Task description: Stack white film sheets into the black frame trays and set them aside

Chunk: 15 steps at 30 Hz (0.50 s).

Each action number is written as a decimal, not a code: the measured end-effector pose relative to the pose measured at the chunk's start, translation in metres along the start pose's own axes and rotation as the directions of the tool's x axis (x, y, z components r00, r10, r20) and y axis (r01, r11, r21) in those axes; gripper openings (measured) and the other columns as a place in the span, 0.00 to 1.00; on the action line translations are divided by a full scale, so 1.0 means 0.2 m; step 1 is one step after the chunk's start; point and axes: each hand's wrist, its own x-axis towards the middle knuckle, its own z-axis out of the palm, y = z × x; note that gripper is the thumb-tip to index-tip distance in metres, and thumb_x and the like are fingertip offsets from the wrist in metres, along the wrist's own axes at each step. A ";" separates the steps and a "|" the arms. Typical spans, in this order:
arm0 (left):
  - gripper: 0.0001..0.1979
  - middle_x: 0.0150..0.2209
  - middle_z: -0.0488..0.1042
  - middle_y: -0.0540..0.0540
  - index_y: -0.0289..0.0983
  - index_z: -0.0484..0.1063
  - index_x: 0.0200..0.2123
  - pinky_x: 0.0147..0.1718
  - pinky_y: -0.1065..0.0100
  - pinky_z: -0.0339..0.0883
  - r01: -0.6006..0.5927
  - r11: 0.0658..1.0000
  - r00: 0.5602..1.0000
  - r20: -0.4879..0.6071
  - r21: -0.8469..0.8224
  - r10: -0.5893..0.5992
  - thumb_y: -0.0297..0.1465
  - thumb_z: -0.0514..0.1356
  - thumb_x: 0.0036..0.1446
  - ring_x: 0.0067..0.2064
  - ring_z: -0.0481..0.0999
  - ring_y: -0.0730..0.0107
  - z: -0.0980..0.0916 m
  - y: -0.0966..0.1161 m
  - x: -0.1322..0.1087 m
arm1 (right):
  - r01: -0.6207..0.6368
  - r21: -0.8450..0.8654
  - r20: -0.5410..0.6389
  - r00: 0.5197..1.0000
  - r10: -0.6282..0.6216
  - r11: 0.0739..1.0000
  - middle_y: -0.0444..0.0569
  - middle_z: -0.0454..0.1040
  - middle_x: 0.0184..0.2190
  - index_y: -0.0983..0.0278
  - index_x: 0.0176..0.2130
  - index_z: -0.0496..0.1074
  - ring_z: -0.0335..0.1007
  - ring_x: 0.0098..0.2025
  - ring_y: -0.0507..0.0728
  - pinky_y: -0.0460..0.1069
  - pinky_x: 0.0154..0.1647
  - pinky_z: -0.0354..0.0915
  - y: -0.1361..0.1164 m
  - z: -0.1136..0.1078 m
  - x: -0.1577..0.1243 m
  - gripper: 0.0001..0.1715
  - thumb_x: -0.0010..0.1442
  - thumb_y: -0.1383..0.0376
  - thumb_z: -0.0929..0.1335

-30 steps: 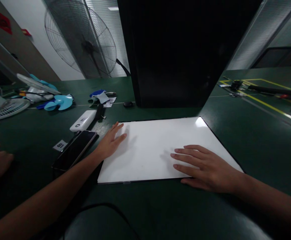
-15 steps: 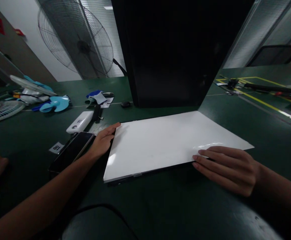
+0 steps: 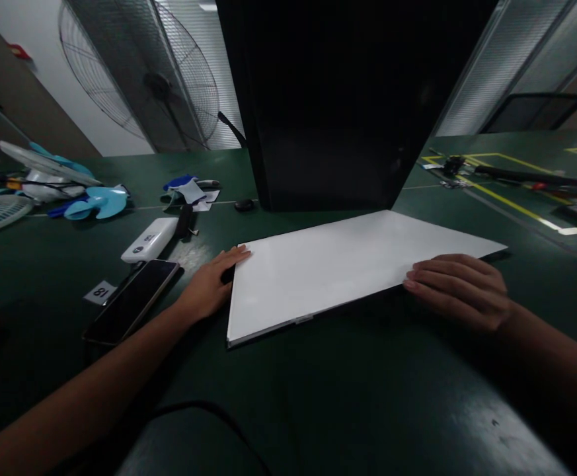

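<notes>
The white board (image 3: pixel 318 274) lies between my two hands over the green table (image 3: pixel 312 403), in front of the big black panel (image 3: pixel 347 112). Its long axis runs left to right but on a slant: the near long edge starts closest to me at the left corner and climbs away toward my right hand (image 3: pixel 459 291).

That hand is the nearer one to the board's middle; its fingers lie together and look closed on the near long edge, toward the right end, with my thumb out of sight. My left hand (image 3: pixel 211 287) is at the short left edge, fingertips over the far left corner, thumb apart from them; I cannot tell whether it grips or only rests there.

So the board lies rightward from my left hand and leftward from my right. I judge that slant to matter most in handling it. The phone (image 3: pixel 137 297) sits just beside my left forearm.
</notes>
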 end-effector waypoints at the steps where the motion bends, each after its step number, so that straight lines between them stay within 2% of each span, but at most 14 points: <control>1: 0.32 0.73 0.64 0.43 0.42 0.69 0.69 0.74 0.41 0.48 -0.005 1.000 1.000 -0.005 0.010 0.005 0.43 0.59 0.64 0.74 0.62 0.50 0.00 0.00 0.00 | 0.082 -0.025 -0.015 0.996 -0.082 0.996 0.49 0.82 0.46 0.61 0.56 0.77 0.80 0.47 0.57 0.52 0.46 0.78 0.01 0.02 0.01 0.22 0.62 0.70 0.75; 3: 0.31 0.72 0.65 0.43 0.41 0.69 0.68 0.75 0.42 0.48 -0.019 0.999 1.000 -0.019 0.028 0.019 0.42 0.57 0.64 0.74 0.63 0.51 0.01 -0.01 0.00 | 0.124 -0.049 -0.035 0.991 -0.125 0.991 0.51 0.81 0.44 0.65 0.56 0.77 0.79 0.45 0.57 0.53 0.44 0.78 0.03 0.06 0.01 0.25 0.59 0.69 0.77; 9: 0.31 0.71 0.67 0.46 0.43 0.71 0.67 0.74 0.41 0.49 -0.017 0.998 1.000 -0.023 0.062 0.018 0.43 0.58 0.62 0.72 0.65 0.50 0.00 0.00 0.00 | 0.043 -0.061 -0.045 0.998 -0.046 0.997 0.53 0.81 0.44 0.68 0.52 0.77 0.79 0.48 0.59 0.54 0.46 0.78 0.01 0.08 0.02 0.20 0.60 0.75 0.75; 12: 0.33 0.71 0.67 0.47 0.44 0.70 0.68 0.73 0.41 0.54 0.047 0.998 0.998 -0.032 0.034 -0.046 0.45 0.58 0.62 0.72 0.66 0.48 0.00 0.01 0.01 | -0.016 -0.099 -0.087 0.996 0.008 0.995 0.55 0.81 0.44 0.69 0.52 0.77 0.80 0.48 0.60 0.54 0.45 0.78 0.02 0.02 0.06 0.19 0.61 0.77 0.73; 15: 0.39 0.74 0.61 0.43 0.41 0.64 0.72 0.71 0.41 0.57 0.113 0.992 0.992 -0.065 0.057 -0.109 0.48 0.59 0.61 0.72 0.65 0.44 0.01 -0.01 0.02 | -0.143 -0.203 -0.166 0.980 0.110 0.969 0.51 0.81 0.43 0.63 0.49 0.78 0.80 0.44 0.57 0.52 0.42 0.76 0.05 -0.11 0.14 0.19 0.60 0.77 0.73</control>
